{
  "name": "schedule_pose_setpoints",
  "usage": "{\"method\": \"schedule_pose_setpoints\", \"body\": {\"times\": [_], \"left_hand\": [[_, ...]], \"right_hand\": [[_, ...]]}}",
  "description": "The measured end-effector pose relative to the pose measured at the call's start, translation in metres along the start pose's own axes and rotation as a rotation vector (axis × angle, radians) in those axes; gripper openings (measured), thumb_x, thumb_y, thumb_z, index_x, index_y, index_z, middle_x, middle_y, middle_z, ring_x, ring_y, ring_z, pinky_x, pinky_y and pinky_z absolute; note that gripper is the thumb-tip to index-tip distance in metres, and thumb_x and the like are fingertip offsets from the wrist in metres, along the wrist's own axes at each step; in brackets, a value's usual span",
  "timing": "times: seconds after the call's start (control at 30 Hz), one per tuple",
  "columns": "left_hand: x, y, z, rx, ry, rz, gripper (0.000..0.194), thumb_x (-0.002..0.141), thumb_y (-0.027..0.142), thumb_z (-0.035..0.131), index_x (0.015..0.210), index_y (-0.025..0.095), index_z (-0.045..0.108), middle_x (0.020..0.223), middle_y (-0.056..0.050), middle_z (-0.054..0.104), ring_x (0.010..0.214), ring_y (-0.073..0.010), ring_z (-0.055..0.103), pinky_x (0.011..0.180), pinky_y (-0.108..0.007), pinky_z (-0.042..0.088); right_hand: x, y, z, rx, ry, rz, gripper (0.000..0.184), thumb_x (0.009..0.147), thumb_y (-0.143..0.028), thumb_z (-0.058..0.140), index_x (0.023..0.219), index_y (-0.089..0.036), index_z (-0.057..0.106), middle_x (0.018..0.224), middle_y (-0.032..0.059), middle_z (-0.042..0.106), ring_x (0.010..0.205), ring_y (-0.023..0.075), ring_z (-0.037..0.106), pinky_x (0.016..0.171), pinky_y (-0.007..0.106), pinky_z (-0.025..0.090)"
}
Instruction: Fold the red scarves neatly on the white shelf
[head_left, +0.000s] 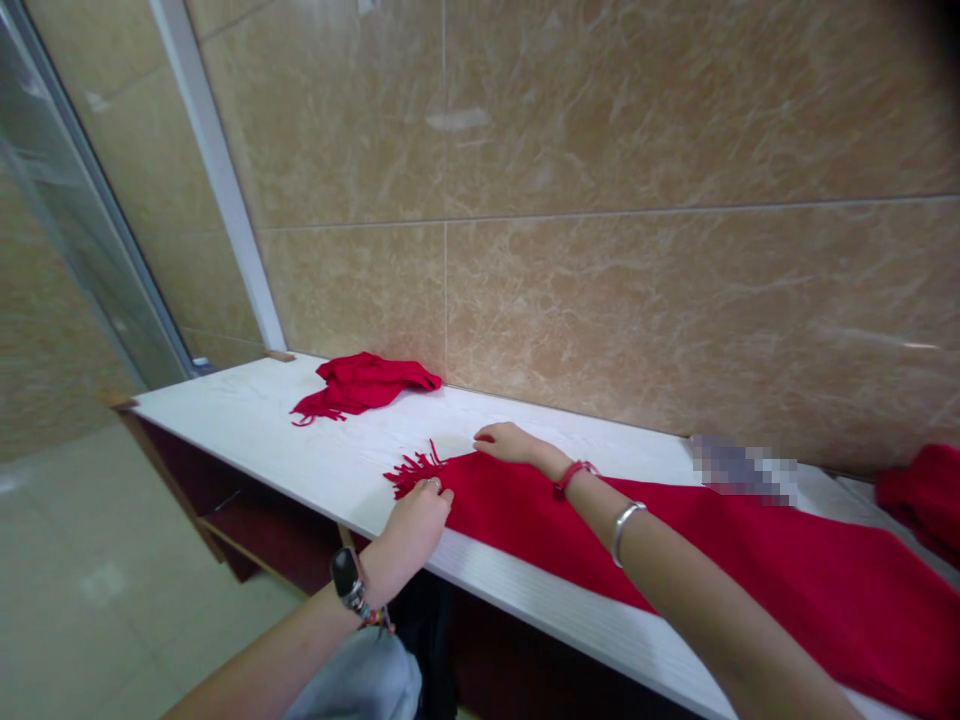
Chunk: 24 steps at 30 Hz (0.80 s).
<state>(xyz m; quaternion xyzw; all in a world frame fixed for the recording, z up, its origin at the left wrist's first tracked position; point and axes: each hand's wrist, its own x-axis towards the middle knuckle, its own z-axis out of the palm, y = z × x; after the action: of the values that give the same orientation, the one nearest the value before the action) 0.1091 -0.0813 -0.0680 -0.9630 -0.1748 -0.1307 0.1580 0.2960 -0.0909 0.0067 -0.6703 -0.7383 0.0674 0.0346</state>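
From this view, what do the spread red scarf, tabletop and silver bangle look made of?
Red scarf: probably soft woven or knitted fabric, matte; fringed end, no shine.
Tabletop: possibly laminate, white, low sheen; faint streaks, though painted wood can't be excluded.
Bangle: likely metal, polished silver; bright highlights.

Cannot see the far end of the red scarf (pixel 525 510), cut off by the right edge, nor its stretch under the right forearm (pixel 675 575). Cannot identify the pixelated object (pixel 742 470) or see all the bunched red cloth (pixel 926 500) at that edge. Cannot fully see the curled fingertips of the left hand (pixel 420 520).
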Motion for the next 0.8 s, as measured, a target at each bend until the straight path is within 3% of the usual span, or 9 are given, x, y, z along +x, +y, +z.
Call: {"method": "schedule_pose_setpoints", "body": {"times": [0.1, 0.2, 0.33, 0.57, 0.8], "left_hand": [[-0.003, 0.004, 0.002, 0.142, -0.058, -0.158, 0.023, 0.082, 0.0, 0.042, 0.094, 0.009, 0.059, 0.089, -0.014, 0.062, 0.085, -0.0211, 0.059, 0.072, -0.032, 0.048], [-0.004, 0.011, 0.0, 0.23, -0.122, -0.2, 0.027, 0.08, -0.002, 0.043, 0.098, 0.009, 0.059, 0.096, -0.016, 0.061, 0.089, -0.0225, 0.059, 0.07, -0.032, 0.05], [-0.001, 0.017, -0.005, 0.252, -0.174, -0.214, 0.031, 0.079, -0.004, 0.041, 0.1, 0.008, 0.06, 0.099, -0.018, 0.061, 0.09, -0.0239, 0.06, 0.069, -0.033, 0.052], [0.012, 0.028, -0.029, 0.243, -0.446, -0.284, 0.035, 0.081, -0.003, 0.041, 0.112, 0.006, 0.056, 0.109, -0.019, 0.058, 0.099, -0.024, 0.058, 0.077, -0.033, 0.051], [0.021, 0.032, -0.038, 0.212, -0.56, -0.339, 0.035, 0.083, -0.003, 0.038, 0.113, 0.007, 0.055, 0.114, -0.02, 0.055, 0.106, -0.0238, 0.055, 0.085, -0.035, 0.048]], "right_hand": [[0.03, -0.013, 0.004, -0.034, -0.125, 0.035, 0.037, 0.087, -0.033, 0.043, 0.104, -0.008, 0.065, 0.108, 0.0148, 0.065, 0.096, 0.0209, 0.061, 0.077, 0.025, 0.045], [0.041, -0.016, 0.004, -0.048, -0.21, 0.06, 0.041, 0.085, -0.037, 0.046, 0.101, -0.004, 0.066, 0.106, 0.0188, 0.064, 0.094, 0.0247, 0.062, 0.074, 0.029, 0.046], [0.04, -0.007, -0.002, 0.008, -0.281, 0.026, 0.039, 0.085, -0.032, 0.044, 0.101, -0.004, 0.066, 0.103, 0.0163, 0.066, 0.09, 0.0224, 0.062, 0.071, 0.027, 0.045], [0.037, 0.002, -0.008, 0.182, -0.27, -0.053, 0.038, 0.086, -0.027, 0.041, 0.113, -0.008, 0.059, 0.11, 0.0116, 0.064, 0.086, 0.0164, 0.06, 0.063, 0.021, 0.043], [0.03, 0.007, -0.014, 0.319, -0.374, -0.186, 0.039, 0.081, -0.025, 0.05, 0.117, -0.013, 0.057, 0.102, 0.0089, 0.065, 0.07, 0.0123, 0.058, 0.055, 0.019, 0.042]]}}
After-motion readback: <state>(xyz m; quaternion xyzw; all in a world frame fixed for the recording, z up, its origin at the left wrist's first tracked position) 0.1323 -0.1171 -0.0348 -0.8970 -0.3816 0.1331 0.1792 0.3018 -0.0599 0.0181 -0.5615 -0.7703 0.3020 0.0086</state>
